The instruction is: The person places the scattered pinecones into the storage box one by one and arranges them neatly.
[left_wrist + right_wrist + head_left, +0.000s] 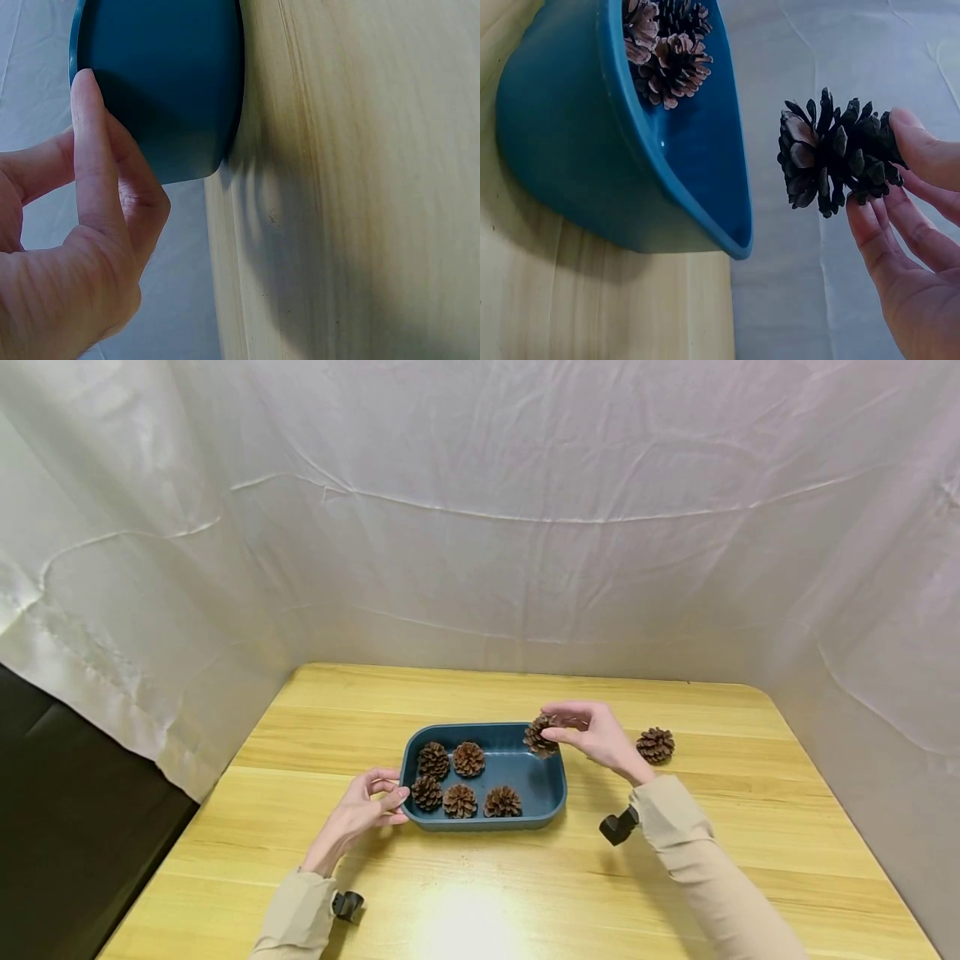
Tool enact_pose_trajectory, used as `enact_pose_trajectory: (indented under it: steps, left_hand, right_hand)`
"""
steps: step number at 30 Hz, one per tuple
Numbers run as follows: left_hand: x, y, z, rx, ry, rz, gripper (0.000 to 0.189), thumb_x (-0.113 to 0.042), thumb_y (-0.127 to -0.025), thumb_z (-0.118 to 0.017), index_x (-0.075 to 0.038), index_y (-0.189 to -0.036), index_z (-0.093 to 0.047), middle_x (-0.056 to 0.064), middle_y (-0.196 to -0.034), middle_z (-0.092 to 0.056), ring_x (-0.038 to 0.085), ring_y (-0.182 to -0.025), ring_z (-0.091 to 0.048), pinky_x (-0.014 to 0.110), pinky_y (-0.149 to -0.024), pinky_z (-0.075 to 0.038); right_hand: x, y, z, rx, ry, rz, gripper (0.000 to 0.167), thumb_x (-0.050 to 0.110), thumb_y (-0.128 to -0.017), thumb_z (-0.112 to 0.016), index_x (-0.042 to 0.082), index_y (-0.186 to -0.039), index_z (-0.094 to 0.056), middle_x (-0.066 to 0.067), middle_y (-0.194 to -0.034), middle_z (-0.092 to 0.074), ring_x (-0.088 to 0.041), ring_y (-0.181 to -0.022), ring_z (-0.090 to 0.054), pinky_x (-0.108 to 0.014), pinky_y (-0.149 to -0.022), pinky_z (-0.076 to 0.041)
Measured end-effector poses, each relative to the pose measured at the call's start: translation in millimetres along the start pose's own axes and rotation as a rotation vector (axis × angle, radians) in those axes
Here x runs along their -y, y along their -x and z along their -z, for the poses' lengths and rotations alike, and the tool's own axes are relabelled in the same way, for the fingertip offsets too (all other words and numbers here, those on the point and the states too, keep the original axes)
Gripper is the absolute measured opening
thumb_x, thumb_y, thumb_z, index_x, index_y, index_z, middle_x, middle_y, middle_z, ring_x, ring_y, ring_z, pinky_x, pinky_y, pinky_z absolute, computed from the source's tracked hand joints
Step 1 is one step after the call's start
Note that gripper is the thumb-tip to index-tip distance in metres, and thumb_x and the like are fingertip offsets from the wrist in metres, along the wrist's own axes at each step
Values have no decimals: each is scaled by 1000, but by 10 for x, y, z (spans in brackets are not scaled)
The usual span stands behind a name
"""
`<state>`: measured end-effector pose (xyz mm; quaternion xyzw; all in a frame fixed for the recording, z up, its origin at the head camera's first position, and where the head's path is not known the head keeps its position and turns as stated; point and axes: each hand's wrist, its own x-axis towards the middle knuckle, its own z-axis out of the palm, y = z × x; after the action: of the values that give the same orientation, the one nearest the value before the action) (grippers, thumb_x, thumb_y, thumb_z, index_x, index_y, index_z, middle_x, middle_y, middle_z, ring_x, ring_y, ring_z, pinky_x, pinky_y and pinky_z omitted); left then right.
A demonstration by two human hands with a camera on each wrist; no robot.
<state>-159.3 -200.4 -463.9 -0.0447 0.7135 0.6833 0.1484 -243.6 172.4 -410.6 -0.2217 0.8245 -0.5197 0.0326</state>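
Note:
A dark teal rectangular tray (525,781) stands on the table with several brown pine cones inside, such as one pine cone (468,759) at the back and another (502,802) at the front. At its left end, my left hand (367,810) pinches the rim, thumb on top and fingers against the outer wall; the left wrist view shows this grip on the tray wall (165,90). Above the tray's back right corner, my right hand (596,735) holds a pine cone (840,150) between thumb and fingertips. In the right wrist view that cone hangs beside the rim.
One more pine cone (656,745) lies on the table, right of the tray and near my right wrist. The wooden table (315,718) ends at a pale hanging cloth (525,568) behind and at the sides. A dark surface (67,802) lies left of the table.

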Motion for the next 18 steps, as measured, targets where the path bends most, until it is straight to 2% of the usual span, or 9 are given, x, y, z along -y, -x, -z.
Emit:
enact_pose_trajectory:
  steps: [3,6,9,13,18]
  left_hand:
    - [-2,0,-1,-3,0,2,46,1,-98,-58,15,-137,-36,4,-96,-54,10,-72,-61,25,-73,-67]
    - [4,-3,1,3,-2,-4,46,1,-99,-58,16,-136,-36,4,-96,-54,10,-72,-62,25,-73,-67]
    - [11,-5,1,11,-3,-11,46,1,-99,-57,16,-136,-35,4,-96,-55,10,-71,-64,25,-73,-67]
    - [14,-6,0,16,-1,-17,46,0,-99,-58,16,-136,-35,4,-96,-56,10,-70,-64,25,-73,-67]
    - [13,-8,3,11,1,-16,47,0,-99,-58,17,-136,-36,4,-96,-55,10,-71,-65,25,-73,-67]
  right_hand:
    - [24,-22,-24,11,10,6,43,13,-90,-75,-2,-128,-65,-22,-127,-68,-15,-101,-68,-17,-91,-58]
    - [45,-50,-51,27,11,-6,43,15,-92,-74,-2,-130,-64,-21,-129,-67,-26,-108,-68,-29,-97,-61]
    - [60,-84,-85,38,8,-21,42,15,-93,-73,-1,-130,-64,-21,-129,-67,-31,-110,-67,-27,-95,-61]
    - [82,-114,-130,47,16,-14,40,14,-94,-72,-1,-130,-65,-21,-129,-67,-31,-110,-66,-23,-92,-60]
    - [80,-152,-183,72,8,-8,38,11,-95,-70,-2,-130,-64,-22,-131,-65,-34,-114,-64,-39,-98,-61]
